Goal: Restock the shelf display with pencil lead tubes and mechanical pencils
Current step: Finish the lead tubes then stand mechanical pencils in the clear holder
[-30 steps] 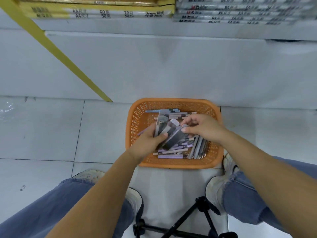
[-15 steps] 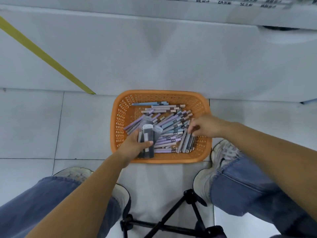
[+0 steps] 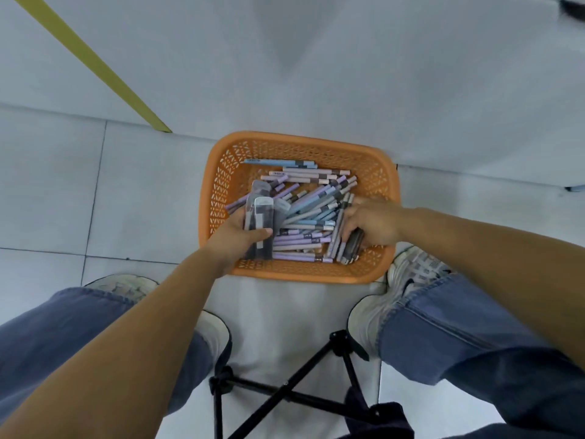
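An orange plastic basket (image 3: 319,144) sits on the floor against the white shelf base. Inside lies a loose pile of mechanical pencils (image 3: 311,217) in purple, blue and grey. My left hand (image 3: 235,237) is over the basket's left side, closed around a stack of flat dark pencil lead tubes (image 3: 261,217) with clear caps. My right hand (image 3: 372,224) reaches into the basket's right side, its fingers curled on another dark lead tube (image 3: 353,245) lying among the pencils.
The white shelf base (image 3: 316,74) rises just behind the basket, with a yellow strip (image 3: 91,63) slanting across it at left. My jeans-clad legs and pale sneakers (image 3: 408,280) flank the basket. A black folding stool frame (image 3: 285,384) stands between my feet on the tiled floor.
The view has tilted down and the shelf stock has left the frame. My right hand has moved from the stack in my left hand down into the basket's right side and closed on a dark tube.
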